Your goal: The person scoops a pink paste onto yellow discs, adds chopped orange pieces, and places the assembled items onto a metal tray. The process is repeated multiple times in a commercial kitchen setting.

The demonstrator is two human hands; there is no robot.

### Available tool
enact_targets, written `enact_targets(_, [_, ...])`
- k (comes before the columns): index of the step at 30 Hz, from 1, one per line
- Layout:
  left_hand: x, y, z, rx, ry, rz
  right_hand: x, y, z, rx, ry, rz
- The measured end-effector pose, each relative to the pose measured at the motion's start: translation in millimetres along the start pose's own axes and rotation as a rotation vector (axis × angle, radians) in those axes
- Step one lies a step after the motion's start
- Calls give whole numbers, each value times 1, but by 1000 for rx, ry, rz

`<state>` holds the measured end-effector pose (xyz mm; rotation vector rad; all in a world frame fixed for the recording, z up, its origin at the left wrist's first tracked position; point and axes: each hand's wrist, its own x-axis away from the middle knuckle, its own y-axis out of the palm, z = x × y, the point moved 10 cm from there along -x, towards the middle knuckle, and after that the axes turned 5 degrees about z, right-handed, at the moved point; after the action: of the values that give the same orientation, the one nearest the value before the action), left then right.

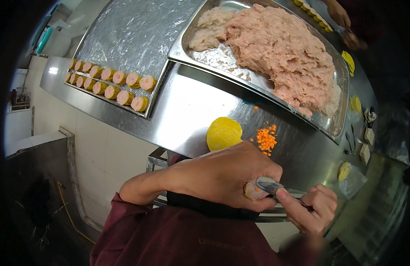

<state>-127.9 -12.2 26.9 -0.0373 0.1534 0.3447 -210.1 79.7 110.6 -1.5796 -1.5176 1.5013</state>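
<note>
Carefully, my left hand curls round a dumpling.
It sits in the ring of thumb and forefinger, meat top showing, the spatula laid over it; my right hand pinches that spatula's handle. I judge the dumpling light, soft, sticky and easily squashed, best cupped round its side. Yellow wrappers lie just beyond my left hand.

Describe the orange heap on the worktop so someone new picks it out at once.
Find the large metal tray of pink minced filling. On the steel table between it and the left hand, just right of the flat yellow wrappers, lies a small loose heap. It alone there is bright orange and made of tiny diced bits.
</note>
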Motion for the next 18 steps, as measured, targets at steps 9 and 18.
enact_targets(9, [6, -1, -4, 117, -118, -9, 1, -6, -2, -38, 6, 51])
enact_targets(18, [14, -12, 0, 48, -168, 21, 1, -7, 0, -12, 17, 16])
